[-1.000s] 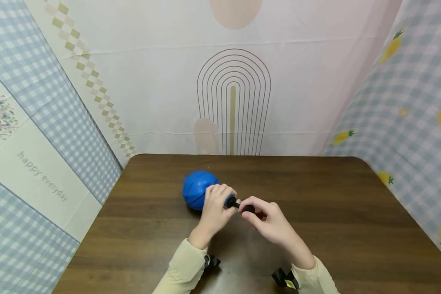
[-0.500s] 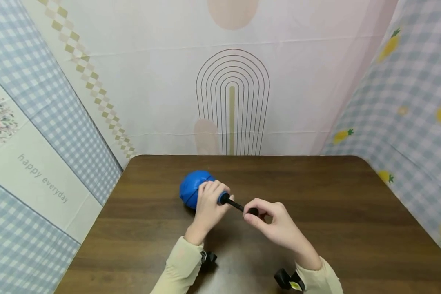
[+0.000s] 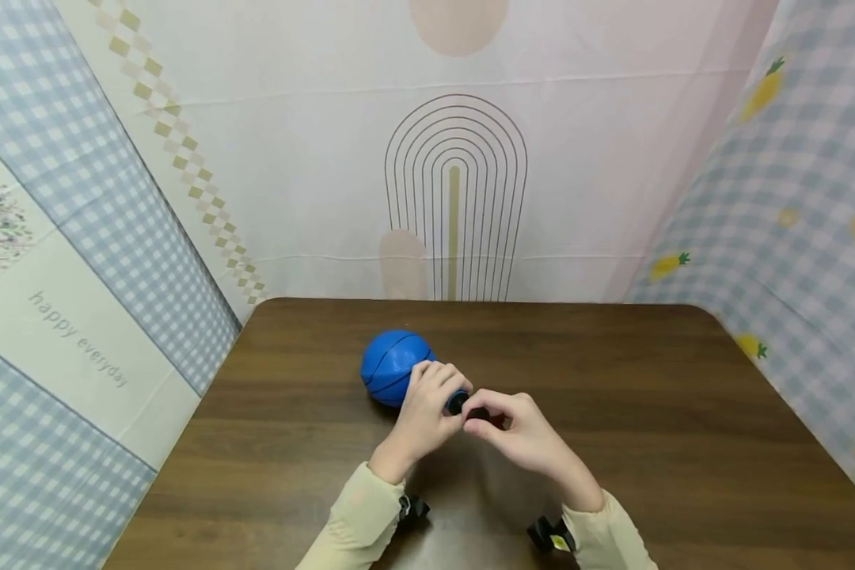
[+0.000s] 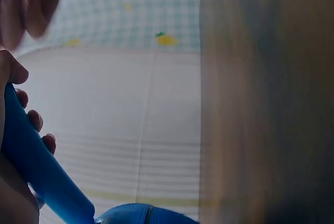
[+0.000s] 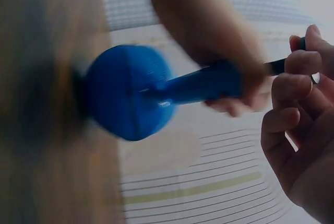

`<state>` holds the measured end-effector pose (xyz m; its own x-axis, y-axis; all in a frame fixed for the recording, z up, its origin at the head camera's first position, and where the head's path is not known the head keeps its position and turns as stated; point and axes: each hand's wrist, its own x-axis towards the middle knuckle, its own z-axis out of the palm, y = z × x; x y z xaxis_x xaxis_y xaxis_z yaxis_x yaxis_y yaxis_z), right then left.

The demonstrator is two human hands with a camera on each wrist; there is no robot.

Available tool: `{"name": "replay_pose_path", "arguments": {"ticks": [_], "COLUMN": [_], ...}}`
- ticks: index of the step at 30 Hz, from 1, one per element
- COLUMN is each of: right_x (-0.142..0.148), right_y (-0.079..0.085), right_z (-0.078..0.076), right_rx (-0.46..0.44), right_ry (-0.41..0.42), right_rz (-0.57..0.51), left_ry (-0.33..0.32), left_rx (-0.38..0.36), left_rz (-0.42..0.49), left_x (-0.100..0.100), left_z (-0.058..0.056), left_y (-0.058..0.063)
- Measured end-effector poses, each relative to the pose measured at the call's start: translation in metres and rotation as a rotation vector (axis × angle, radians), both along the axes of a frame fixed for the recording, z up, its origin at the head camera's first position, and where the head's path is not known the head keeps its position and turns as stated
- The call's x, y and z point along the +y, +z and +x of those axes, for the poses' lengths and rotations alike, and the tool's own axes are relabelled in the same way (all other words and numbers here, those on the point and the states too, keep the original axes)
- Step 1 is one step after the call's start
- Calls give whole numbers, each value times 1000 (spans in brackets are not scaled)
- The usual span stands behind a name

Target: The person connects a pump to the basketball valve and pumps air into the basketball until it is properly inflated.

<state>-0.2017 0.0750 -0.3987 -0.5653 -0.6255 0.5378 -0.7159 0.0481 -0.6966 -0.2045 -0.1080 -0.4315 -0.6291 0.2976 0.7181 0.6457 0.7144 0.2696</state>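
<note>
A blue ball with dark seams (image 3: 388, 364) sits on the table, toward its far side. From it, a blue hand pump (image 5: 201, 85) extends up and to the right, its narrow end at the ball. My left hand (image 3: 423, 408) grips the pump's barrel, fingers wrapped round it. With thumb and fingers, my right hand (image 3: 523, 431) pinches the black plunger handle (image 3: 478, 414), close beside the left hand. A short length of dark rod shows between the hands in the right wrist view. The left wrist view has the blue barrel (image 4: 42, 161) running down toward the ball.
The brown wooden table (image 3: 613, 372) has rounded far corners. Behind it hangs a pale printed cloth (image 3: 313, 182), with checked cloths at both sides. Black wrist cameras sit at both cuffs.
Half a second ago, a long stretch of rod showed between the hands; now they are close together, the handle pushed back toward the barrel. Ball and left hand have shifted slightly right.
</note>
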Motion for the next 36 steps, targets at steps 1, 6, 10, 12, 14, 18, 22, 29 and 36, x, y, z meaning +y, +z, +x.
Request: {"name": "replay_pose_path", "arguments": {"ticks": [1,6,10,12,14,18,22,29,36], "right_x": [-1,1,9,14,18,19,13,10,6], "right_y": [-4,-5,7,13,18,22,13,-16,-6], "right_z": [-2,-5,-2,-1,2,5,0,-16,-11], "right_rx": [-1,18,41,69,107,144,104,-8,32], "right_ry": [-10,-3,131,217,282,327,324,206,46], "right_rz": [5,19,-35,-79,-103,-121,-119,-71,11], "left_ry": [-4,-17,-16,11,38,46,-5,-58,48], "left_rx": [0,-10,-25,-27,-29,-35,-30,-4,13], "left_rz": [-13,-40,-18,15,50,63,55,-28,-40], "left_x": [2,4,-5,-12,-18,-20,-9,12,3], "left_z": [1,-1,-4,-6,-8,-9,-6,4,-2], "left_y": [-1,-2,0,1,1,1,-1,-5,-3]}}
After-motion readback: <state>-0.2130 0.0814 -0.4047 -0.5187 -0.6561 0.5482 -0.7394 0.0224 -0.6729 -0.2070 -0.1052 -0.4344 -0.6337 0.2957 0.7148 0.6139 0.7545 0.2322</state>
